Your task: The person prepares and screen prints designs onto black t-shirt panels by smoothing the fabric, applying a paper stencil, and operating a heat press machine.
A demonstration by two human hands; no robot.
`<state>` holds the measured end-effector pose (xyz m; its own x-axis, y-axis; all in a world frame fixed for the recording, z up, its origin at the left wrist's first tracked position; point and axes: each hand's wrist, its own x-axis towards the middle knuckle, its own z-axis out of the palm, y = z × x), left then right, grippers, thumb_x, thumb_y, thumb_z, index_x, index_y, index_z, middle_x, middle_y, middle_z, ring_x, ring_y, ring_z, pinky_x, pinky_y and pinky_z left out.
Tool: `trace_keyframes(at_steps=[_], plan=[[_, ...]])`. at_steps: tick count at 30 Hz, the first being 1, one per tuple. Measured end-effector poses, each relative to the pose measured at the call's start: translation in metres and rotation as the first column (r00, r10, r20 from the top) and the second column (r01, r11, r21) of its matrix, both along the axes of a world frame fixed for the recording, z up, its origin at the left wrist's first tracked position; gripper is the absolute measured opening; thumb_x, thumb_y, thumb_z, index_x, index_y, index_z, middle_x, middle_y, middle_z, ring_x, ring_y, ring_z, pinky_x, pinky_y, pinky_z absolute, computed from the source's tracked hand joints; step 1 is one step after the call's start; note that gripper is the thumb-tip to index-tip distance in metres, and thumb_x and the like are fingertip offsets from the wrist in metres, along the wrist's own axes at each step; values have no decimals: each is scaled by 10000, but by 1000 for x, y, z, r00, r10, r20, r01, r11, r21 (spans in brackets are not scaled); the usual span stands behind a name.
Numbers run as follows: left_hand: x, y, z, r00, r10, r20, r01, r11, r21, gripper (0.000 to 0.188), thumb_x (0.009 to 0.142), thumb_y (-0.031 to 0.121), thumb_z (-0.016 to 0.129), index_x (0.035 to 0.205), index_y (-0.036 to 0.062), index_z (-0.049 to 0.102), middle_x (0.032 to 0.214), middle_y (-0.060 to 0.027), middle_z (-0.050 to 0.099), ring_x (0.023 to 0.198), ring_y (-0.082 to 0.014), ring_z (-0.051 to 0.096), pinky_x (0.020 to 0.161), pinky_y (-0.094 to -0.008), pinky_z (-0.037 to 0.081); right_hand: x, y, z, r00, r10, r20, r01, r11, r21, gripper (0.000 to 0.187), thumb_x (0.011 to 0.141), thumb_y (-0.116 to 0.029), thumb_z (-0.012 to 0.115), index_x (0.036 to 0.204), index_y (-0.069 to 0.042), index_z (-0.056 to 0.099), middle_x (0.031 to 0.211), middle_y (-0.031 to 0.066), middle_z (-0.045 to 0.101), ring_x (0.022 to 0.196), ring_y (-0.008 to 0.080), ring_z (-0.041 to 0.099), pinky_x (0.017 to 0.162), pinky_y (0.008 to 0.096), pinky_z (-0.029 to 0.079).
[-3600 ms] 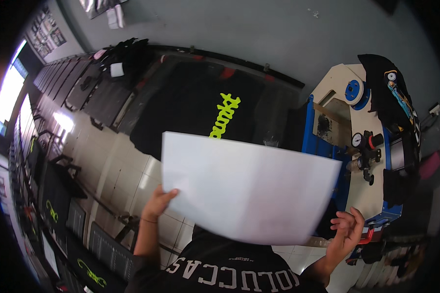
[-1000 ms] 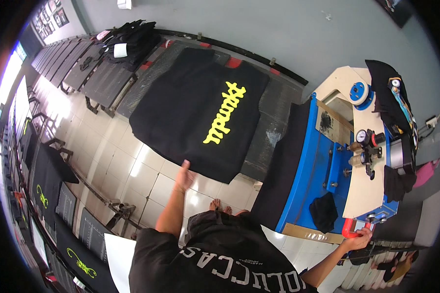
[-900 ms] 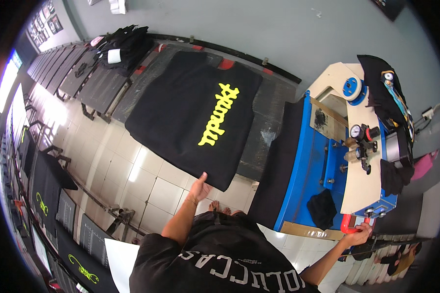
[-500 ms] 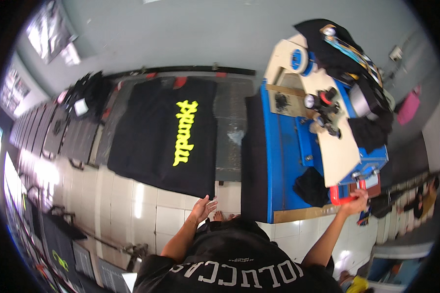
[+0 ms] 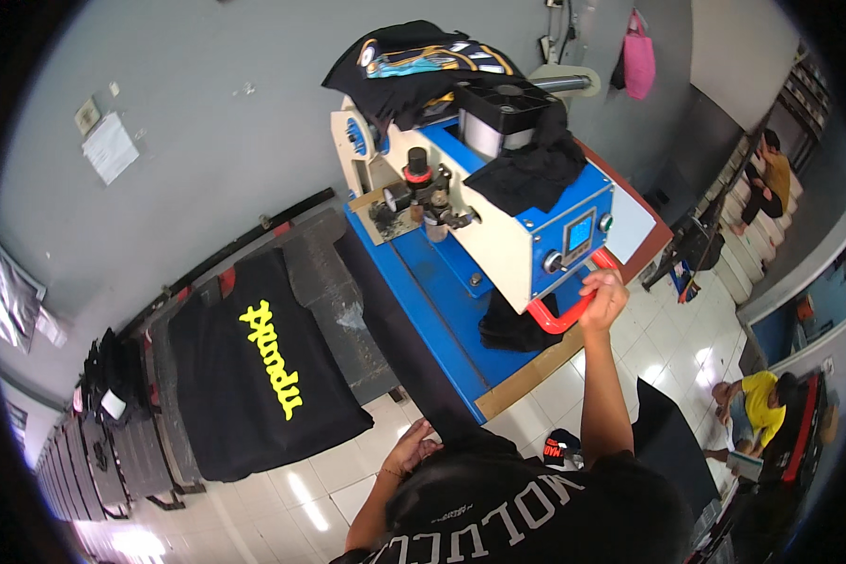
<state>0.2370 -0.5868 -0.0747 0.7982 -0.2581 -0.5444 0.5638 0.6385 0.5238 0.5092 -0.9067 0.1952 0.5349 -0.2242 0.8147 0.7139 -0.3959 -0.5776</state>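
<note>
A blue-and-cream heat press (image 5: 498,230) stands ahead of me on the right, its control panel (image 5: 573,240) facing my side. My right hand (image 5: 603,299) is closed round the press's red handle (image 5: 556,324). Low in front of my body, my left hand (image 5: 412,446) is loosely open, near the end of a long black strip of cloth or padding (image 5: 399,343) beside the press; I see nothing in it. Further left a black T-shirt (image 5: 230,376) with neon yellow lettering (image 5: 271,362) lies flat on a grey printing board (image 5: 338,320).
Black cloths lie on the press's top (image 5: 536,169) and under its head (image 5: 512,324). More boards (image 5: 75,470) and a dark garment pile (image 5: 108,385) line the left. To the right sit a person in yellow (image 5: 761,409) and another on stairs (image 5: 771,183). A pink bag (image 5: 637,61) hangs behind.
My view has turned right, toward the press. My left hand has come away from the T-shirt's lower corner. My right hand keeps its grip on the red handle.
</note>
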Motion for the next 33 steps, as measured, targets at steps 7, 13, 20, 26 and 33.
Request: trace_keyframes(at_steps=[7,13,20,26,33], plan=[[10,-15,3,986,2,-168,-11,999,-52,263,950,170,638,1052,76,415,925,-98,618,805,-264,712,826,-385,605,-5,0,11,999,-21,25,21,1000,6,413,945,-147,377,613,-11,581,519,71,570,517,240,542,638,379,427],[0,2,-9,992,-63,-111,57,997,-57,226,963,123,606,1089,50,433,967,-107,611,873,-268,706,832,-376,607,-3,-5,12,997,14,70,-8,996,-89,460,1000,-211,363,662,7,587,573,90,583,498,164,533,542,311,422],[0,-9,15,999,-24,-37,23,999,-46,170,978,139,582,1094,36,513,983,-82,635,783,-203,685,840,-339,599,-8,2,18,999,-15,40,16,1000,-27,413,926,-131,381,562,-22,544,530,79,569,524,255,548,613,383,431],[-2,-8,11,1000,-19,-13,19,1000,0,120,991,143,559,1045,40,530,905,-81,649,681,-142,646,898,-375,576,-4,0,15,998,12,67,-8,999,-53,423,968,-178,388,633,0,575,560,90,577,539,210,545,582,344,431],[-5,-9,11,1000,16,-9,-16,1000,2,138,994,154,553,1058,34,527,852,-75,650,602,-135,620,954,-401,546,-8,6,19,1000,-8,27,8,1000,-14,403,920,-119,408,547,-24,529,551,86,584,545,252,552,622,378,428]])
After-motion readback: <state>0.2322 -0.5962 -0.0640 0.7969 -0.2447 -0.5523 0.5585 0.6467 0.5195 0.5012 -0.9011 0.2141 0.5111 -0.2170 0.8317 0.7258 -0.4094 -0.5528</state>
